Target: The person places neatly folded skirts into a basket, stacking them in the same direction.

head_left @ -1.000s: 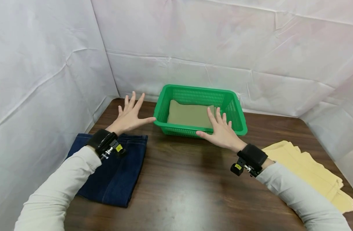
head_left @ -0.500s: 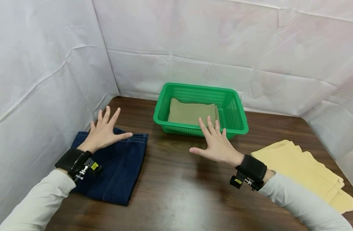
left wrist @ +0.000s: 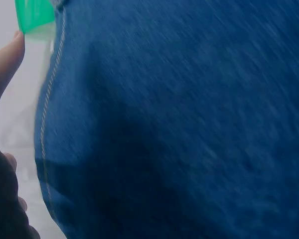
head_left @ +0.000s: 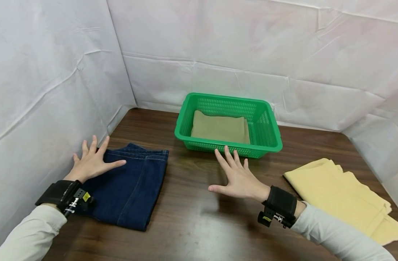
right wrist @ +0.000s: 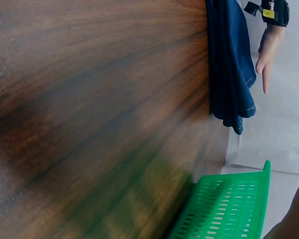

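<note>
The left hand [head_left: 89, 164] hovered with fingers spread and released over the folded jeans [head_left: 130, 188]; the right hand [head_left: 238, 177], equally splayed, hung just before the green basket [head_left: 265, 143].

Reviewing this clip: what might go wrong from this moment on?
The left hand lies flat on the folded jeans at their far left edge; a one-sided pull may undo the fold. The right hand hovers open near the basket, which it might nudge. The yellow cloth lies near the table's right edge.
</note>
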`<state>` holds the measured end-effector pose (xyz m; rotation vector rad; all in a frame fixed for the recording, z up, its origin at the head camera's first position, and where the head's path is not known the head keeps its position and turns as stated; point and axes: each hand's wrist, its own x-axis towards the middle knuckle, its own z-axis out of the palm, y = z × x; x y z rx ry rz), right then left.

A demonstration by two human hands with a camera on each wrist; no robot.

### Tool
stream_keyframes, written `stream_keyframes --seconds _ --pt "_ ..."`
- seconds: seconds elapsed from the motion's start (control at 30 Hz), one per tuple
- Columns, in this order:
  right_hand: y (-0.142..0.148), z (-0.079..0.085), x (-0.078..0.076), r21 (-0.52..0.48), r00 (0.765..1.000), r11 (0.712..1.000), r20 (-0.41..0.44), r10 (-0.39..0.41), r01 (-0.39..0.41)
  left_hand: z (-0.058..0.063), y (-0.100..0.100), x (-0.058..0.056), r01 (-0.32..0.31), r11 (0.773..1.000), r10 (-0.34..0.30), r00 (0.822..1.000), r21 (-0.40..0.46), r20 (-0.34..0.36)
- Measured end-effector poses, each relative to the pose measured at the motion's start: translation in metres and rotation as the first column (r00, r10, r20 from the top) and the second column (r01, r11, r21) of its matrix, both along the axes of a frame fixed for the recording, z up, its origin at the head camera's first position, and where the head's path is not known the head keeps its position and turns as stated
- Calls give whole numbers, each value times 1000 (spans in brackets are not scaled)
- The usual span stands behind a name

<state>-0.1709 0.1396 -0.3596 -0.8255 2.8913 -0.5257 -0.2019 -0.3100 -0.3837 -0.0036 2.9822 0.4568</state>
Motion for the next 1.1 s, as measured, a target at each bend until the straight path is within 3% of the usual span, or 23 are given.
stream_keyframes --seconds 0.17,0.37,0.57,0.8,1.1 --pt "-1 -5 1 14 1000 1000 19 11 -11 -8 -10 2 2 1000 -3 999 24 49" --pt "-3 -14 3 38 998 999 52 24 -26 -21 -17 3 23 993 -33 996 113 85" --pt "-1 -23 6 44 996 998 81 39 -43 -30 -16 4 10 986 -30 993 164 118" --pt "0 -28 8 41 993 998 114 36 -41 -34 -5 9 -5 979 -21 992 203 125" --pt "1 -37 11 28 986 999 162 35 -40 -34 29 18 -18 980 -11 989 196 150"
